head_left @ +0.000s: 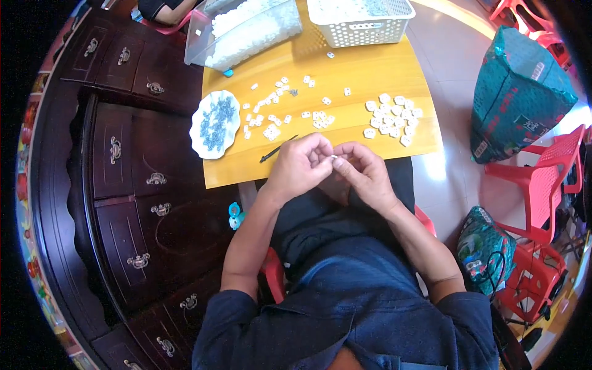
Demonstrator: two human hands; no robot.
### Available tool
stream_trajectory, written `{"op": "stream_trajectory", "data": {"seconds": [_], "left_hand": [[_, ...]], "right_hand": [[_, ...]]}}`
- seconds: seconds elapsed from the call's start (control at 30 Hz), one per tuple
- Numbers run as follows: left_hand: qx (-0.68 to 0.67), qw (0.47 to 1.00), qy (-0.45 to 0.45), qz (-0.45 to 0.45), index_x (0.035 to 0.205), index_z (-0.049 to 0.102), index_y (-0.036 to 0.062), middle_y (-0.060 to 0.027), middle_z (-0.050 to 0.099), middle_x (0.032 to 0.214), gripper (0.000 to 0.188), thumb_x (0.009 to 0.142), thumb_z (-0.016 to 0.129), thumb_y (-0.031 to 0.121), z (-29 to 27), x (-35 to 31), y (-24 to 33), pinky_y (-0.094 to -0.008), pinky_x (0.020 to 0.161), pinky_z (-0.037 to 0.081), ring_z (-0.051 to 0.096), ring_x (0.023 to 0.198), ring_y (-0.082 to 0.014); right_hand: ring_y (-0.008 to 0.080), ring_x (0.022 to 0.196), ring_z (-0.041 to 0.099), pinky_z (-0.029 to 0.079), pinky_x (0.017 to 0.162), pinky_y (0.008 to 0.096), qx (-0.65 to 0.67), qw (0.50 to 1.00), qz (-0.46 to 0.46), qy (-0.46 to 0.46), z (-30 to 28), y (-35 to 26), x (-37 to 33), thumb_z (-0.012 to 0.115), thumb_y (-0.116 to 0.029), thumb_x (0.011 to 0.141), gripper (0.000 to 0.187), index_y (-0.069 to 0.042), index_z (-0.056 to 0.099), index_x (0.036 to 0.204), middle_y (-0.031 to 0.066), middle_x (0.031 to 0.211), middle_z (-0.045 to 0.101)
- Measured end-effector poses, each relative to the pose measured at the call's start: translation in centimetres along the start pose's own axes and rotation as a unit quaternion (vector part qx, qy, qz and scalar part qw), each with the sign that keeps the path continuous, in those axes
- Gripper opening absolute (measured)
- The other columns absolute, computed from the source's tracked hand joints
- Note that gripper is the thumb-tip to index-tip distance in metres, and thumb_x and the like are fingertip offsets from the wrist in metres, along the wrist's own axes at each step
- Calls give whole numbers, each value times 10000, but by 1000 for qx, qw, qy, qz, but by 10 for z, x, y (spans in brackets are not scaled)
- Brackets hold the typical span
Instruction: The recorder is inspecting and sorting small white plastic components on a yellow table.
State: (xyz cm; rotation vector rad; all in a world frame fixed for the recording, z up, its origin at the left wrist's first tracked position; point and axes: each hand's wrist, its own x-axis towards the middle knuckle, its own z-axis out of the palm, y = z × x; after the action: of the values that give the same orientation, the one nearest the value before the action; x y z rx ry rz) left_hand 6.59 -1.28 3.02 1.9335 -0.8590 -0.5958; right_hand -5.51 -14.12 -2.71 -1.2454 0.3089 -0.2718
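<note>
I pinch one tiny white plastic piece [333, 158] between the fingers of my left hand [300, 165] and right hand [364, 172], right above the yellow wooden tabletop's [345, 68] near edge.

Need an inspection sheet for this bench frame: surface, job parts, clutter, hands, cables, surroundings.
Surface: yellow wooden table, front edge at the person's lap.
Job's things: small white piece pinched between both hands; loose white pieces scattered, a tighter pile to the right.
Clutter: plate of blue-grey bits, dark slim tool, clear tub, white basket.
Hands: left hand and right hand meet over the table edge.
Cables: nothing seen.
Surroundings: dark wooden cabinet, red plastic chairs, green bag.
</note>
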Motion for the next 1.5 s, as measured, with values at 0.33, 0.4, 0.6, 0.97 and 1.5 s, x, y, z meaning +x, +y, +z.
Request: {"op": "stream_trajectory", "data": {"seconds": [0.33,0.4,0.6,0.97,1.5], "left_hand": [[-239,971,-10,-14,997,623,-6,1,647,846,98,906,660,-5,6,-4,-4,-184,660,480,596,739,-25],[-243,970,17,-1,1032,620,-12,-9,651,879,121,917,656,-2,7,-4,-4,-185,698,488,606,772,-35],[-211,972,94,35,1123,629,-22,-43,686,919,208,918,658,-3,16,-4,-17,-208,733,519,642,807,-62],[-113,985,118,59,1170,641,-22,-94,730,915,278,893,662,-18,18,-5,-8,-243,723,553,696,819,-111],[-71,989,109,68,1171,640,-7,-75,733,865,291,882,662,-27,16,-3,-8,-235,689,537,684,773,-92]], "right_hand": [[49,696,579,494,642,199,139,988,70,-18,-3,1,1,614,-189,1009,170,-23,638,1038,6,859,657],[50,694,576,494,644,198,161,983,82,-17,-4,-1,2,602,-202,1017,181,-24,632,1034,9,861,655],[47,689,567,491,644,195,168,980,100,-21,-3,-3,2,591,-202,1022,180,-26,629,1031,6,860,650],[38,674,570,487,624,188,126,988,86,6,-3,-2,3,616,-182,1005,171,-16,654,1017,1,839,661],[58,678,578,479,617,195,106,989,99,9,-6,2,4,617,-195,1007,150,-47,640,1005,8,827,656]]}}
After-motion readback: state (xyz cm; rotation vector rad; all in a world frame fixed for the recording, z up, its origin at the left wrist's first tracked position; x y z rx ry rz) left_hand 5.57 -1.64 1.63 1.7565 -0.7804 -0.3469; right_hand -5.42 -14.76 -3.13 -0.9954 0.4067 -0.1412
